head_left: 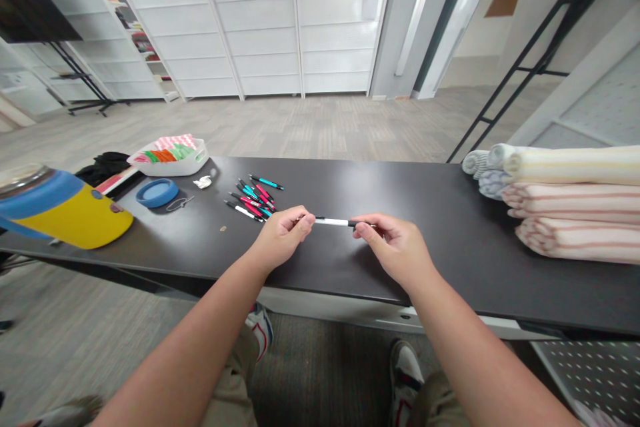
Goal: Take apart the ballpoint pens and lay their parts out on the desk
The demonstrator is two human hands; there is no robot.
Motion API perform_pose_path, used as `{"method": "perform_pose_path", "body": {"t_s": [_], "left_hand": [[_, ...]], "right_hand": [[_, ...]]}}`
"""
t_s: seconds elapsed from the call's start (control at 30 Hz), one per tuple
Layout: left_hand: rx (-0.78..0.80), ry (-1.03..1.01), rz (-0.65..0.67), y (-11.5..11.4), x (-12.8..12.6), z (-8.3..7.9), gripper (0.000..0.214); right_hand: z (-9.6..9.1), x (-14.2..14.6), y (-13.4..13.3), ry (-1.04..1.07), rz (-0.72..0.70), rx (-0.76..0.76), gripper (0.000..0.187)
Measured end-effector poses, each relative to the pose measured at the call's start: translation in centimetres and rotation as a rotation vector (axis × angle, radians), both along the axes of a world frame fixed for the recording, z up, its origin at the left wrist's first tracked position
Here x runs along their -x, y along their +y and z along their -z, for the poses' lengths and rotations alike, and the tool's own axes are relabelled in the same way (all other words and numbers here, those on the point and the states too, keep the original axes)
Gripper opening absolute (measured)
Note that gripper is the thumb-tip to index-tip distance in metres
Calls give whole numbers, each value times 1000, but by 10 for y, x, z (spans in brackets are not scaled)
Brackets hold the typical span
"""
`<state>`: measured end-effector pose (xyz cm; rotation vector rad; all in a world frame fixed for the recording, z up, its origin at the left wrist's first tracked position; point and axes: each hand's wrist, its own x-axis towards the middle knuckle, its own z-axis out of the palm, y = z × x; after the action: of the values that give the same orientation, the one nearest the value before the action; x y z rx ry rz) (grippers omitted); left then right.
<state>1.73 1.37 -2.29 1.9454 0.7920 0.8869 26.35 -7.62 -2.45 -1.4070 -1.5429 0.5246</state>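
- my left hand [283, 235] pinches one end of a white pen [334, 221] and my right hand [393, 243] pinches the other, dark-tipped end, so each grip is closed on it with thumb and fingertips.
- the pen lies level between the two hands, just above the dark tabletop [450, 213] and near its front edge, roughly in the middle.
- the hold is light and at the very ends. if either hand twists or pulls harder than the other, i judge the pen could pop out of the weaker grip.
- a dropped pen is round and the front edge is close, so it could roll off onto the floor by my shoes.
- if a small part comes loose it could spring away; against the dark surface a black piece would be hard to spot.
- the loose pens [255, 199] lie just beyond my left hand. a wide elbow or wrist move could scatter them.
- the blue lid [157, 192], white basket [173, 159] and rolled towels [570, 203] sit well apart, out of harm's way.
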Motion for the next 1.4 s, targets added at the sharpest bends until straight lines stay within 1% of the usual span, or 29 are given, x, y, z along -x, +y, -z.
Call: {"method": "perform_pose_path", "body": {"t_s": [0.1,0.17,0.23,0.3,0.33,0.37,0.4,0.47,0.53,0.6,0.67,0.7,0.73,0.8,0.9,1.0,1.1,1.17,1.27,1.4], "left_hand": [[34,-60,-37,-2,-4,-2,40],[113,-188,-66,-5,-11,0,36],[202,-330,-80,-12,-21,2,36],[272,-401,-44,-21,-32,3,41],[277,-418,-25,-26,-37,2,41],[250,-428,-24,-29,-40,0,41],[189,-422,-29,-32,-42,-4,39],[3,-348,-85,-34,-39,-14,36],[-235,-157,-167,-31,-32,-24,33],[-532,151,-191,-26,-25,-29,35],[-762,429,-146,-21,-20,-26,37],[-845,517,-132,-19,-20,-22,36],[-909,577,-121,-18,-20,-17,35],[-1003,630,-95,-17,-22,-7,32],[-1047,651,-51,-18,-25,3,30],[-1040,637,-34,-20,-24,5,31],[-1047,605,-40,-21,-23,6,26],[-1064,575,-59,-21,-22,8,24],[-1087,539,-87,-19,-21,12,24],[-1029,494,-150,-17,-21,19,26]], "right_hand": [[-1,2,-2,-49,17,-41,26],[-2,7,-4,-112,26,-109,21],[-2,14,-5,-171,16,-191,17],[-4,21,-7,-223,-21,-265,14],[-5,23,-7,-247,-48,-297,13],[-6,25,-7,-270,-75,-326,12],[-7,25,-7,-289,-93,-353,12],[-10,24,-7,-313,-84,-385,12],[-12,20,-8,-319,-29,-376,12],[-12,15,-9,-303,19,-338,20],[-11,13,-10,-266,18,-293,27],[-9,12,-10,-252,2,-275,30],[-8,12,-9,-248,-16,-259,32],[-6,13,-6,-283,-45,-225,38],[-3,15,0,-393,-69,-190,42],[0,16,3,-466,-79,-184,44],[2,16,4,-486,-63,-187,42],[2,16,3,-470,-61,-192,37],[1,17,1,-382,-69,-180,24],[0,18,-1,-293,-79,-183,18]]}}
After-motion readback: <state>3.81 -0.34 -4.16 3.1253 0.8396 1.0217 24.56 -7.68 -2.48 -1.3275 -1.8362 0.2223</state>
